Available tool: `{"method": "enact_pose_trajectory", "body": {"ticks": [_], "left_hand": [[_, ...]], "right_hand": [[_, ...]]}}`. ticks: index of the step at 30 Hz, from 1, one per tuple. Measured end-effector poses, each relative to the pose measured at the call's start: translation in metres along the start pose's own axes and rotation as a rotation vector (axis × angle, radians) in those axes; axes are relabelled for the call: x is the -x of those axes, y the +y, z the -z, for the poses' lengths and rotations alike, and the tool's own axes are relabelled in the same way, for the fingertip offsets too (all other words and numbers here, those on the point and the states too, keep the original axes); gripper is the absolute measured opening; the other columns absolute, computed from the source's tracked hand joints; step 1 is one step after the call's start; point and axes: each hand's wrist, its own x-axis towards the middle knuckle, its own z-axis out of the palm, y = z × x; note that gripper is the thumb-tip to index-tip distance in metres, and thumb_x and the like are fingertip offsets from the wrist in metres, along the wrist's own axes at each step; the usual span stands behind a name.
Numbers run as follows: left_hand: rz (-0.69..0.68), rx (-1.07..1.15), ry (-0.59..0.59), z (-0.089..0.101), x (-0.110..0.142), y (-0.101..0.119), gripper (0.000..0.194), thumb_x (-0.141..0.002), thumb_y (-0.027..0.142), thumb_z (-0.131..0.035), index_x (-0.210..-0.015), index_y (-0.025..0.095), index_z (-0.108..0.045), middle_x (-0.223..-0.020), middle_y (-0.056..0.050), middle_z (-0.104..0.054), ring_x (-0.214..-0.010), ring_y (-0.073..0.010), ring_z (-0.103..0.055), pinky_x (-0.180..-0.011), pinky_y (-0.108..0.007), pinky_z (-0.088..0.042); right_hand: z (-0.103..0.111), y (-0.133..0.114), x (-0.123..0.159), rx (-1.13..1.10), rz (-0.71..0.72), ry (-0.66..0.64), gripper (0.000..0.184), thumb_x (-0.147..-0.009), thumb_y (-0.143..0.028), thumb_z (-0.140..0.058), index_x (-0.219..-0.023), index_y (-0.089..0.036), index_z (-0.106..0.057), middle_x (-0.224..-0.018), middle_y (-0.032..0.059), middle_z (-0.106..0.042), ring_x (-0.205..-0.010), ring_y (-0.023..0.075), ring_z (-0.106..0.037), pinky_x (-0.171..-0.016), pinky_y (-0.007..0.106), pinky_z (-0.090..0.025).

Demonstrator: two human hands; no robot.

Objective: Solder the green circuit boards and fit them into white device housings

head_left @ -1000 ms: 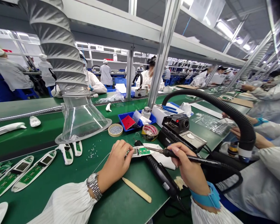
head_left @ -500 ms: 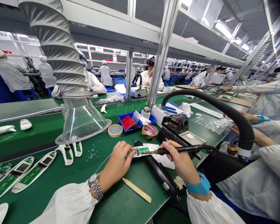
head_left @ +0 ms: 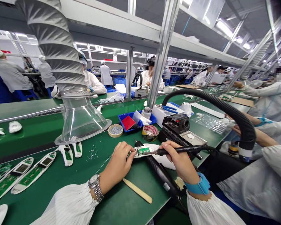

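My right hand is closed round a black soldering iron, its tip at the right end of a green circuit board in a white housing. At the board's left end my left hand is closed, thumb and finger pinched. A thin solder wire trails from behind that hand to the lower left; the fingers partly hide the board. Beneath the board lies a thick black tool with a cable. A pale wooden stick rests on the green bench in front of my hands.
A clear extraction hood hangs at left above housings with boards. Behind my hands stand a dish of small grey pieces, a tape roll, a blue tray and a black station. A co-worker's arms are at right.
White parts on the green strip behind the bench have shifted left, and another small white part has appeared near the metal post. Both my hands stay almost still.
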Motion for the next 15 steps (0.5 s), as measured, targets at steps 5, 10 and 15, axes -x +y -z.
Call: {"method": "enact_pose_trajectory", "body": {"ticks": [5,10,15], "left_hand": [[-0.003,0.006,-0.002,-0.0019,0.0006,-0.0002,0.013,-0.089,0.019,-0.041,-0.08,0.019,-0.05,-0.08,-0.003,-0.049,-0.078,-0.0181,-0.045,-0.073,-0.035,-0.041],[-0.005,0.009,-0.011,-0.0042,0.0014,0.0007,0.013,-0.09,0.019,-0.041,-0.08,0.018,-0.05,-0.08,-0.003,-0.049,-0.079,-0.0183,-0.045,-0.073,-0.035,-0.041],[-0.015,-0.016,-0.019,-0.0058,0.0015,0.0009,0.013,-0.089,0.018,-0.042,-0.08,0.018,-0.051,-0.079,-0.003,-0.049,-0.078,-0.0184,-0.045,-0.072,-0.035,-0.041]], "right_hand": [[0.0004,-0.0011,0.0005,0.014,0.012,-0.013,0.031,-0.075,-0.046,-0.056,-0.067,-0.016,-0.058,-0.058,-0.0012,-0.049,-0.047,0.0074,-0.029,-0.044,0.023,-0.02],[0.0002,-0.0015,0.001,0.037,0.028,-0.016,0.031,-0.075,-0.046,-0.056,-0.065,-0.017,-0.058,-0.056,-0.0015,-0.047,-0.047,0.0082,-0.03,-0.044,0.023,-0.021],[0.0006,-0.0025,0.0008,0.071,0.045,-0.021,0.029,-0.076,-0.044,-0.054,-0.066,-0.017,-0.059,-0.058,-0.0012,-0.048,-0.048,0.0087,-0.032,-0.045,0.024,-0.024]]}}
